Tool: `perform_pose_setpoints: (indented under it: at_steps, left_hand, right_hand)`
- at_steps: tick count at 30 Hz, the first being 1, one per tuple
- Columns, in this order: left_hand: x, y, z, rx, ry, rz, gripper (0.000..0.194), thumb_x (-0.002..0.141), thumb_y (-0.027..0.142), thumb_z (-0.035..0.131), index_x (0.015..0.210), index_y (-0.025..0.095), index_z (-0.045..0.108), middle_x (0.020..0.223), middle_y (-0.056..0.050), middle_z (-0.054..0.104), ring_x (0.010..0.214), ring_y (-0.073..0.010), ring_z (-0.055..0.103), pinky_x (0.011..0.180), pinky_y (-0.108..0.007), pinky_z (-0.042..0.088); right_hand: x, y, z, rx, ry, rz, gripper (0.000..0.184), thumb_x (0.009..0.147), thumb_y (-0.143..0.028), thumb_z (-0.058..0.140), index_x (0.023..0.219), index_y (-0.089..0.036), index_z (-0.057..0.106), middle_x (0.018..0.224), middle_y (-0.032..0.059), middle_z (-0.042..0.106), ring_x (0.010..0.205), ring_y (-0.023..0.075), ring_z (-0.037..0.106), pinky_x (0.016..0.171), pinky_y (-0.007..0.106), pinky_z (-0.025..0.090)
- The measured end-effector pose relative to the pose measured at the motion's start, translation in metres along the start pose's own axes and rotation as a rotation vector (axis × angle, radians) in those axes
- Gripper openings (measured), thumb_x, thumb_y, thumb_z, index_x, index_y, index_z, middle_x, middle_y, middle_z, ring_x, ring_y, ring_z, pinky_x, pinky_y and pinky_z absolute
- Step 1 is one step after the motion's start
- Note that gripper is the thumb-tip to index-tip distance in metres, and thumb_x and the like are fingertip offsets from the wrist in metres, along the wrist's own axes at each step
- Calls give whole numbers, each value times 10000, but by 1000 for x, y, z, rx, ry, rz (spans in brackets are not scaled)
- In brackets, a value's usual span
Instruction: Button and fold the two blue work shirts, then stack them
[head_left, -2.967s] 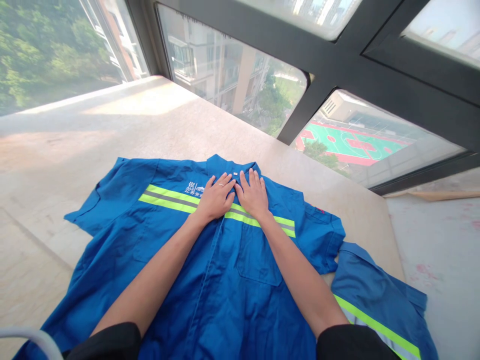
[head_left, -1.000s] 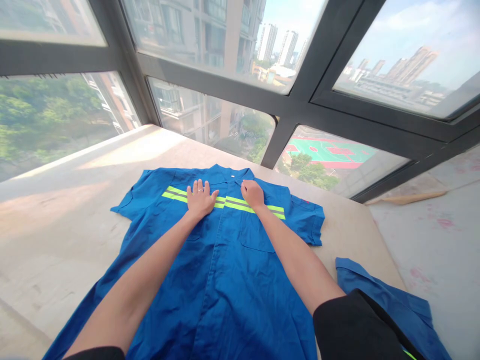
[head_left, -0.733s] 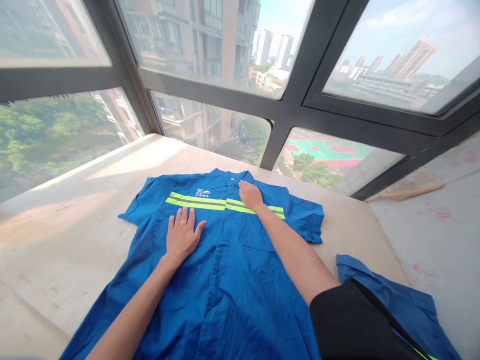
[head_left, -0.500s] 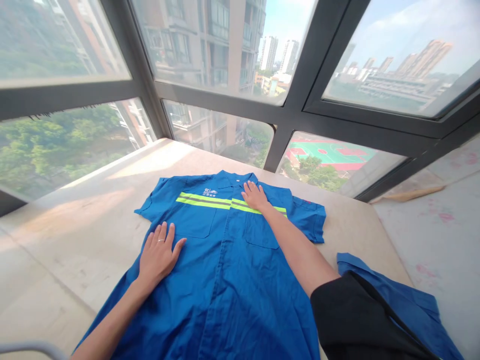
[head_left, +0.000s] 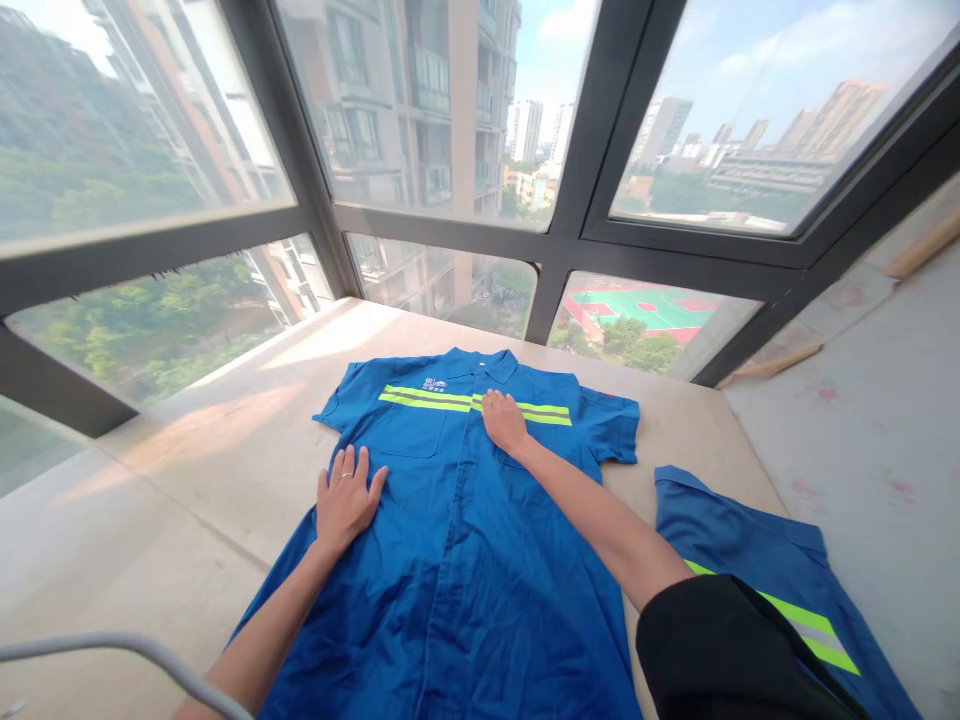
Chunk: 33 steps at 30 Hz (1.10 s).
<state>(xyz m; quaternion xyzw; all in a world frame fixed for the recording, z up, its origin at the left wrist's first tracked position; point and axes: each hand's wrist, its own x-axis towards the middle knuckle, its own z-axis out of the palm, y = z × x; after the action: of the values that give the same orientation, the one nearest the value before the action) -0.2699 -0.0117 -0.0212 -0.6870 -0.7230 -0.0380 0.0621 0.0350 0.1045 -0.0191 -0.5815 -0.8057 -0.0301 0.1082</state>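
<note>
A blue short-sleeved work shirt (head_left: 450,520) lies spread front side up, its collar toward the windows. A yellow-green reflective band with a grey stripe crosses its chest, and white lettering sits above the band at the left. My left hand (head_left: 349,500) rests flat on the shirt's left side below the chest pocket, fingers stretched out, a ring on one finger. On the front placket, at the reflective band, my right hand (head_left: 505,420) lies flat with its fingers extended. Neither hand grips the cloth. The shirt's lower end runs out of view.
At the right lies a folded blue garment (head_left: 739,525) with reflective bands, partly behind my black sleeve (head_left: 727,645). A grey cable (head_left: 127,640) curves across the lower left. Grey-framed windows (head_left: 450,225) border the pale surface (head_left: 187,480); a floral wall (head_left: 862,450) stands at the right.
My right hand has slid down from near the collar to the reflective band at the placket. My left hand stays flat on the shirt's side. The camera view has shifted, showing more of the folded garment.
</note>
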Motion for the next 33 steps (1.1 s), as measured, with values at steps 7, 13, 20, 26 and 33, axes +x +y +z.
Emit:
perform_pose_setpoints:
  at_steps: [7,13,20,26,33]
  left_hand:
    - [1,-5,-1,-5,-49,66,737,977,554,228,1538,92,348,1601,-198,306,1494,-365,267,1178,-588,260]
    - [-7,-24,-2,-31,-83,148,695,980,521,251,1545,127,342,1614,-160,288,1513,-321,238,1202,-529,257]
    - [-36,-67,-11,-24,-201,359,663,976,480,268,1561,172,308,1651,-89,194,1537,-262,155,1243,-479,177]
    - [-91,-105,-13,1,-225,310,673,988,495,244,1559,144,307,1638,-109,228,1529,-281,190,1229,-504,217]
    - [-179,-106,-26,-47,-70,676,869,883,721,438,1554,179,327,1602,-144,318,1501,-352,258,1213,-544,236]
  right_hand:
    - [-101,-23,-1,130,-111,-227,667,1024,-551,305,1559,-153,331,1618,114,290,1516,257,238,1231,482,209]
    - [-142,23,-18,34,-146,-123,618,1034,-519,308,1554,-188,352,1624,124,268,1516,270,235,1230,487,189]
    - [-148,32,-21,-10,-165,-81,619,1037,-493,306,1558,-159,336,1634,115,252,1519,273,219,1230,480,174]
    - [-150,36,-18,-16,-170,-10,607,1034,-476,308,1556,-169,347,1631,117,259,1517,279,226,1225,488,188]
    - [-141,43,-18,-21,-209,53,640,1031,-503,277,1568,-157,313,1640,135,230,1520,298,213,1222,501,188]
